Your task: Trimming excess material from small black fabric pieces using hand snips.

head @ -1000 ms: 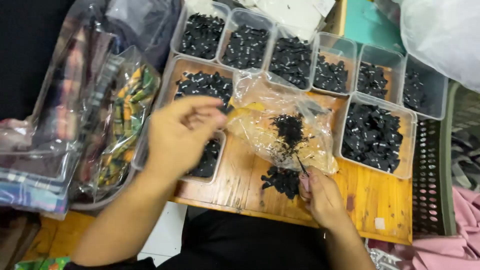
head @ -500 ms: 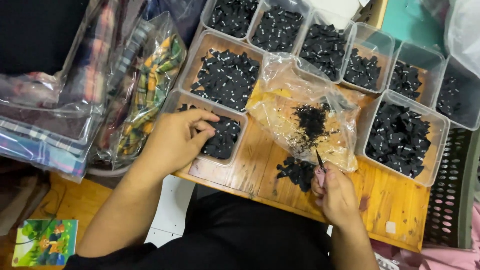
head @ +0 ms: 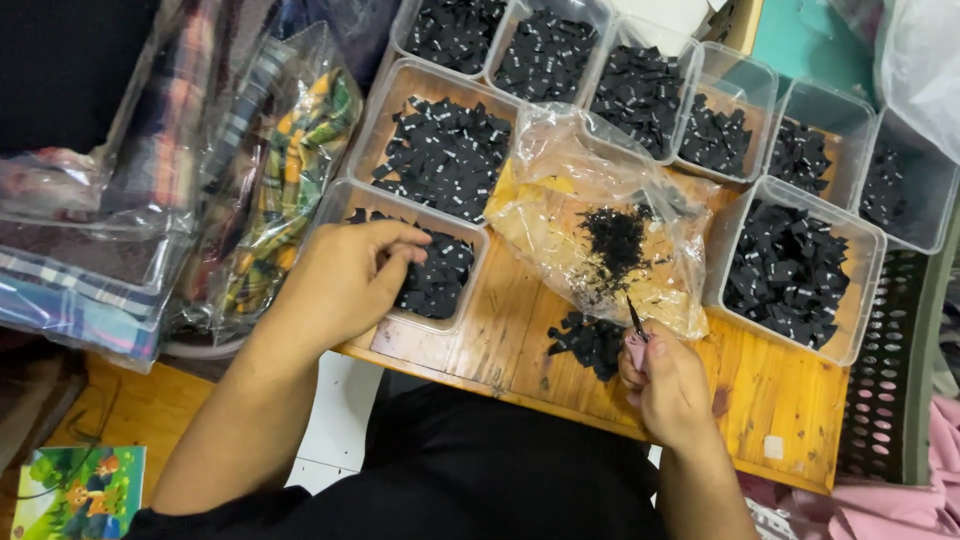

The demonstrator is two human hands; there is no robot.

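Note:
My left hand (head: 345,280) reaches into a clear plastic tub (head: 345,200) at the near left of the wooden table (head: 790,400), its fingers curled among small black tags (head: 440,275). My right hand (head: 670,385) is closed on a small pink-handled tool with a dark thin tip (head: 636,325), which points up at a crumpled clear plastic bag (head: 590,230). The bag holds a clump of fine black bits. A little heap of black tags (head: 590,343) lies on the wood just left of the right hand.
Several more clear tubs of black tags (head: 790,265) line the back and right of the table. Bagged plaid fabric (head: 280,170) is stacked at the left. A dark perforated crate (head: 885,380) stands at the right edge, with pink cloth (head: 900,505) below it.
My left hand came down from near the bag into the near-left tub of tags. The right hand stays by the heap with the tool. The view shifted leftward.

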